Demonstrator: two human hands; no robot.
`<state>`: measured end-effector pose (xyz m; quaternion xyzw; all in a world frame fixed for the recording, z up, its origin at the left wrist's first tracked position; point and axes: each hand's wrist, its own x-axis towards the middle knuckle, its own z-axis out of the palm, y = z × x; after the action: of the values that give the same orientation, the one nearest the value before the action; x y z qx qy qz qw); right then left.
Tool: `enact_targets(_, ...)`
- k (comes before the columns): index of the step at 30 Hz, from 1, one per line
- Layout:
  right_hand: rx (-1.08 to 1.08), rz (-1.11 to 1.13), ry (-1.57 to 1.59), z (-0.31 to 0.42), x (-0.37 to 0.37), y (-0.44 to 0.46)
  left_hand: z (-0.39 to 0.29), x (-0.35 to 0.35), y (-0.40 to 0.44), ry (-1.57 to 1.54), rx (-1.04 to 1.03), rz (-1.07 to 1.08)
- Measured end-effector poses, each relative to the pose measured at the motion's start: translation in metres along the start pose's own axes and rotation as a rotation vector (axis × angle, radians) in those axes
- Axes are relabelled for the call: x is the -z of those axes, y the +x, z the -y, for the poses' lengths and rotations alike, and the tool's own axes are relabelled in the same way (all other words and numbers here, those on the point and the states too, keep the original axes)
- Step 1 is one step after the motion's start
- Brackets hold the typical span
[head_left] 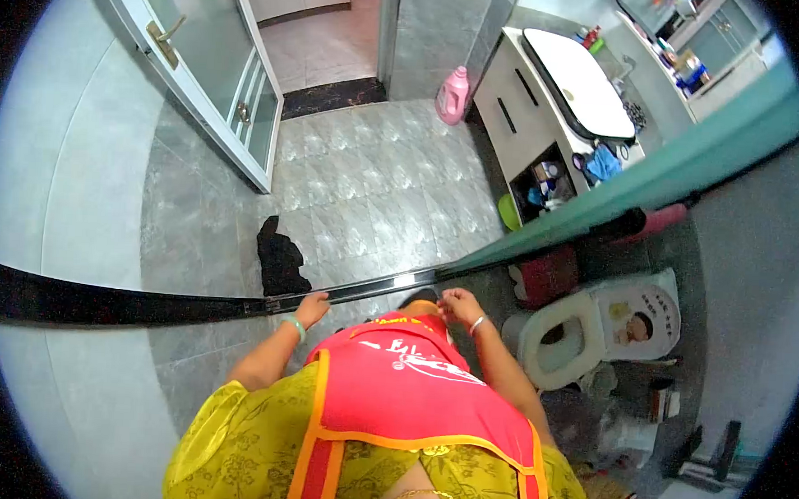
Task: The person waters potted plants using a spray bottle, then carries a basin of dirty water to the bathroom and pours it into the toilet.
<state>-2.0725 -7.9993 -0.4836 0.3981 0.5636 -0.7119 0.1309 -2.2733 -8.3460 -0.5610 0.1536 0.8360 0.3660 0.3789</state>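
Note:
My left hand (312, 309), with a pale green bangle at the wrist, is in front of me by the black door track (352, 288). Its fingers are loosely curled and I see nothing in them. My right hand (461, 307), with a light band at the wrist, hovers beside the edge of my red apron (402, 376). Its fingers are bent but apart, and no held thing shows. A crumpled black cloth (280, 257) lies on the tiles just beyond the track, nearest to my left hand. One dark shoe (420, 296) partly shows below the apron.
A glass sliding door (620, 171) stands along the track at right. The toilet (562, 339) has its lid up on my right. Ahead are a vanity (524, 107) with a white basin (580, 83), a pink detergent bottle (452, 97) and an open hinged door (210, 68).

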Motion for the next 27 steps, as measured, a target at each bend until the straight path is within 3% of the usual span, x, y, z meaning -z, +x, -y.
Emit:
enact_targets(3,0.002,-0.001,-0.097,0.05,0.017,0.058,0.006,0.008,-0.025,-0.21,0.259,0.022)
enact_targets(7,0.058,-0.175,0.067,0.122,0.039,0.13,0.011,0.036,-0.011,-0.175,0.332,0.025)
enact_targets(11,0.055,-0.187,0.074,0.133,0.058,0.178,-0.056,0.069,0.058,-0.258,0.44,0.034)
enact_targets(12,0.058,-0.182,0.089,0.126,0.064,0.191,-0.011,0.065,0.109,-0.352,0.317,0.172)
enact_targets(13,0.064,-0.176,0.106,0.117,0.068,0.203,-0.081,0.077,0.116,-0.248,0.318,0.099)
enact_targets(14,0.05,-0.24,0.086,0.117,0.067,0.21,-0.079,0.077,0.155,-0.206,0.304,0.145)
enact_targets(15,0.092,-0.129,-0.35,0.116,0.076,0.22,-0.078,0.079,0.198,-0.166,0.286,0.189)
enact_targets(16,0.134,-0.245,-0.277,0.076,0.081,0.259,-0.12,0.094,0.216,-0.149,0.268,0.221)
enact_targets(17,0.019,-0.318,-0.211,0.085,0.079,0.27,-0.171,0.106,0.227,-0.144,0.251,0.245)
enact_targets(18,-0.085,-0.256,0.11,0.129,0.064,0.246,-0.187,0.11,0.249,-0.244,0.194,0.231)
enact_targets(19,-0.121,-0.239,0.175,0.136,0.063,0.258,-0.205,0.121,0.273,-0.262,0.19,0.219)
enact_targets(21,-0.18,-0.22,0.148,0.175,0.056,0.274,-0.226,0.137,0.301,-0.198,0.074,0.17)
enact_targets(22,-0.206,-0.216,0.157,0.192,0.053,0.284,-0.213,0.14,0.314,-0.236,0.098,0.147)
enact_targets(24,-0.212,-0.19,0.134,0.233,0.046,0.309,-0.176,0.154,0.355,-0.267,-0.141,0.06)
enact_targets(25,-0.211,-0.179,0.099,0.252,0.04,0.32,-0.176,0.168,0.359,-0.295,-0.135,0.036)
enact_targets(27,-0.163,-0.137,0.101,0.294,0.028,0.354,-0.188,0.212,0.373,0.205,-0.014,0.113)
